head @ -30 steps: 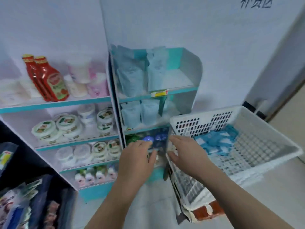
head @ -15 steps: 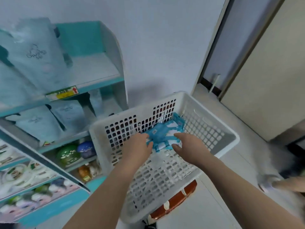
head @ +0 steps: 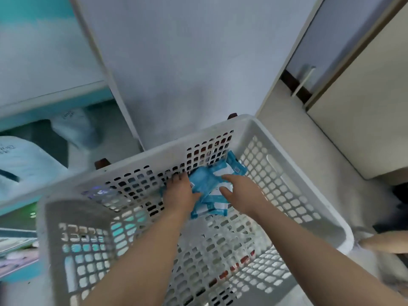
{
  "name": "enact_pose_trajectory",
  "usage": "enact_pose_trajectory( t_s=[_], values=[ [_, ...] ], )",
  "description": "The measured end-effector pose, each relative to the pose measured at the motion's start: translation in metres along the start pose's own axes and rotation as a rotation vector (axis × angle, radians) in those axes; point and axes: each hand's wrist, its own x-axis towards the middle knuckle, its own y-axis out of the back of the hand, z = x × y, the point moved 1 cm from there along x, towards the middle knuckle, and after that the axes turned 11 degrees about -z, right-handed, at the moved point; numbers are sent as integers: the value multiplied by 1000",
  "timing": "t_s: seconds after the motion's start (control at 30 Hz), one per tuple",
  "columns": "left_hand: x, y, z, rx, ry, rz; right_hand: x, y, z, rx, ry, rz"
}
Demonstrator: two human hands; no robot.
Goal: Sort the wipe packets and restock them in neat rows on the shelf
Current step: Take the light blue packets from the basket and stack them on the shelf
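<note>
Nearest us, both bare forearms reach down into the white perforated basket (head: 132, 161), palms turned down. Our left hand (head: 180, 193) lies at the left edge of the heap of blue-and-white wipe packets (head: 206, 181), thumb spread against them and fingertips up at the basket's far wall; we cannot tell whether those fingers have closed on a packet. Our right hand (head: 242, 195) rests on the right side of the heap with its forefinger straight and thumb held apart, gripping nothing that we can see. The packets lie loose in the basket's far corner, none yet on the shelf (head: 55, 100) at the left. Half a second ago the hands were only arriving at the heap; now they are down on it, and our view has dropped closer over the basket, pushing the shelf towards the left edge. The pale pouches (head: 76, 131) on the shelf are smeared by motion and cut off, the packets under our palms are hidden, and a blurred skin-coloured shape (head: 385, 244) at the right edge is too unclear to name.
</note>
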Motion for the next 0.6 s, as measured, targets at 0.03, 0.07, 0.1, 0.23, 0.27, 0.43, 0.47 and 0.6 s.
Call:
enact_pose_trajectory(
  t_s=[0.03,0.07,0.1,0.23,0.27,0.43,0.47,0.6],
  values=[
    [3,-2,0,4,4,10,9,0,3,-2,9,-11],
    [6,-3,-2,-39,-4,16,17,0,5,-7,23,-27],
    [6,-1,-4,-139,-16,14,25,1,8,-11,36,-43],
    [-12,11,-26,-461,19,67,49,5,16,13,78,-75],
    [-18,11,-33,-465,36,95,55,4,18,14,95,-85],
    [-31,-2,-45,-476,78,63,72,-3,26,16,196,-158],
    [-26,-4,-43,-479,78,19,74,-4,27,19,208,-163],
    [-7,-14,-41,-271,93,28,79,-4,35,57,251,-141]
  ],
)
